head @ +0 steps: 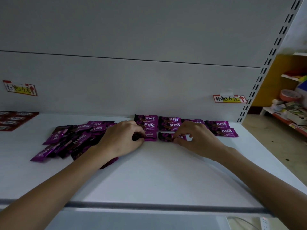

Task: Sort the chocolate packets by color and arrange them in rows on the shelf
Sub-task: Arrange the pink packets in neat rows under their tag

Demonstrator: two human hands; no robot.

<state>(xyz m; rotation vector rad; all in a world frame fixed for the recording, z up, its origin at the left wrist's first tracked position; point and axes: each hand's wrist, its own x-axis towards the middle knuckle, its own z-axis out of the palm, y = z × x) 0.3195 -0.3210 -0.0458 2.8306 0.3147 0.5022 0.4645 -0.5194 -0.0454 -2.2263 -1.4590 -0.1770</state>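
On the white shelf (149, 176) several purple KISS packets (169, 124) lie in neat rows against the back panel. A loose heap of purple packets (73, 138) lies to the left of them. My left hand (121, 138) pinches a purple packet (150, 136) at the front of the left column. My right hand (196, 136) pinches another purple packet (166, 136) at the front of the column beside it. Both packets lie flat on the shelf. Red packets (13, 120) lie in rows at the far left.
A price label (20, 88) hangs on the back panel at the left, another label (229, 98) at the right. A slotted upright (265, 63) bounds the shelf on the right. Beyond it stand other shelves (289, 112) with goods.
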